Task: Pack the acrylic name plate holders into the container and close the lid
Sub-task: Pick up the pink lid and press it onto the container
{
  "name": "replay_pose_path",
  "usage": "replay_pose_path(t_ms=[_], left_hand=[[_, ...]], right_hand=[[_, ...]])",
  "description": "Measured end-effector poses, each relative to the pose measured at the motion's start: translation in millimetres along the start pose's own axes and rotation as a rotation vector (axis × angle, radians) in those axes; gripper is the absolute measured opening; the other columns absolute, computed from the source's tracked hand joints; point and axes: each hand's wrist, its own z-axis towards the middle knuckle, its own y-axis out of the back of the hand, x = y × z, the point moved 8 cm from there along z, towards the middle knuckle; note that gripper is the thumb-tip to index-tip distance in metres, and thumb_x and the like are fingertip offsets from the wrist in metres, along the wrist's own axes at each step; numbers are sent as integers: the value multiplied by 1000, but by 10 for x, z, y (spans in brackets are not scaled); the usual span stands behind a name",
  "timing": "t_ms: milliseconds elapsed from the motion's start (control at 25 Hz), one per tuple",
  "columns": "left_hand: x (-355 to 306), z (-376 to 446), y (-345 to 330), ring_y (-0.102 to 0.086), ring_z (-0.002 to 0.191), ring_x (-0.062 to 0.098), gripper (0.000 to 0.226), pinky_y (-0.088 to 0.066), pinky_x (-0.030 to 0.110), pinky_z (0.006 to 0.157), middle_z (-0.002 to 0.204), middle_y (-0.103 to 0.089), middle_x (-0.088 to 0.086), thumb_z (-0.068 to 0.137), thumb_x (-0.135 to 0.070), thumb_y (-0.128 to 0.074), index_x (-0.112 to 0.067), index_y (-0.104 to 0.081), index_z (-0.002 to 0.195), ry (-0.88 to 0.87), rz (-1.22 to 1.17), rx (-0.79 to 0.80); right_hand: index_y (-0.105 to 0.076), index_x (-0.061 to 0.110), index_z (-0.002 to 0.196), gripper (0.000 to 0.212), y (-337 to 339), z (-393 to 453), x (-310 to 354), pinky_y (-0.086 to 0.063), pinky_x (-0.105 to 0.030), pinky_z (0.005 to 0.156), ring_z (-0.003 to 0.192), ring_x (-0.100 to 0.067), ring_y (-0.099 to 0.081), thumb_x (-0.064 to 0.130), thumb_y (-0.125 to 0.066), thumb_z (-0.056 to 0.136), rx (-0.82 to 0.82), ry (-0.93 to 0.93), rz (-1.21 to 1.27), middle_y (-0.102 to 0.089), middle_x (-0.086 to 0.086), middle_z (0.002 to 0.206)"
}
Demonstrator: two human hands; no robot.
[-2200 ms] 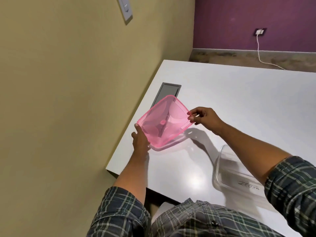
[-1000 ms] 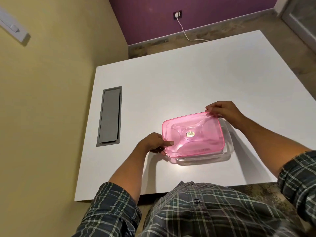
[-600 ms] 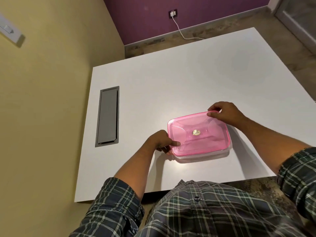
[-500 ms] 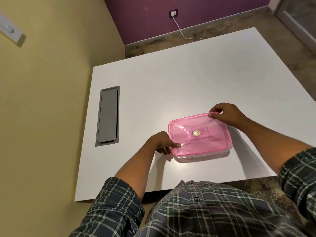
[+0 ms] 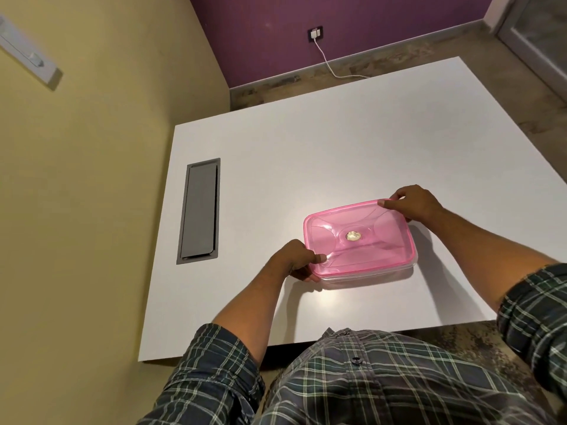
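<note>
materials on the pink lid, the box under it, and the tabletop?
Pink lid: looks like translucent glossy plastic; moulded ridges and highlights show.
Container: clear plastic, apparently; table shows through its rim.
Table: smooth white, probably laminate; soft glare near the front edge.

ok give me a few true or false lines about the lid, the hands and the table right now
1. The pink lid lies on top of the clear container. True.
2. The left hand rests flat on the table, away from the lid. False: it grips the lid's near-left corner.
3. The right hand holds the lid's far-right corner. True.
4. The grey hatch in the table lies to the right of the container. False: it lies to the left.
5. A cable runs from a wall socket. True.
</note>
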Motion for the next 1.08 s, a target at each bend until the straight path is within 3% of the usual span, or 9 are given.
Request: replay_pose_path(t_ms=[120,240,400,520,640,760,920,1080], left_hand=[[-82,-14,181,-71,53,27,39,-61,43,75,88,-71,30,88,-21,-75,6,-56,109,-28,11,-81],[-176,-61,311,-68,55,26,28,-60,43,80,81,-71,25,96,-30,-61,-3,-55,91,-52,114,-163],[-243,-117,415,-66,54,24,39,-57,30,67,75,-74,19,101,-39,-39,-3,-53,97,-80,266,-299],[-271,-124,493,-67,60,22,42,-55,27,70,68,-74,14,99,-37,-41,1,-61,98,-107,286,-361],[-302,-124,531,-64,53,18,43,-52,23,60,58,-69,8,98,-37,-44,1,-62,97,-125,281,-378],[-310,-117,531,-67,57,20,45,-56,26,65,64,-73,10,98,-39,-45,1,-64,99,-124,305,-365],[-276,-90,397,-75,79,30,37,-60,36,81,80,-77,17,99,-33,-44,1,-60,101,-96,370,-286],[-319,-69,333,-63,51,15,25,-50,24,61,59,-71,6,94,-28,-44,-8,-56,85,-104,515,-290]], right_hand=[[-70,11,94,38,-19,24,124,-60,-45,81,83,-36,-72,45,-80,80,-36,-1,102,-73,-11,94],[-68,10,97,38,-56,51,201,-59,-49,87,91,-35,-71,41,-80,80,-57,-28,209,-71,-8,99],[-68,8,98,37,-65,85,233,-58,-50,89,85,-36,-73,42,-75,84,-42,-52,157,-72,-9,97],[-69,2,94,38,-48,107,233,-59,-49,86,85,-38,-72,39,-73,87,-60,-43,188,-73,-15,95],[-70,8,88,32,20,106,316,-54,-41,84,86,-31,-69,41,-72,87,-144,17,183,-74,-9,92],[-69,10,87,31,47,110,348,-54,-40,79,73,-27,-70,41,-72,86,-144,35,206,-75,-9,86],[-69,12,86,31,11,117,267,-52,-40,83,90,-30,-67,42,-74,85,-107,21,95,-73,-8,92],[-63,14,80,29,-51,119,192,-51,-39,82,95,-31,-64,41,-71,88,-113,9,46,-71,-7,94]])
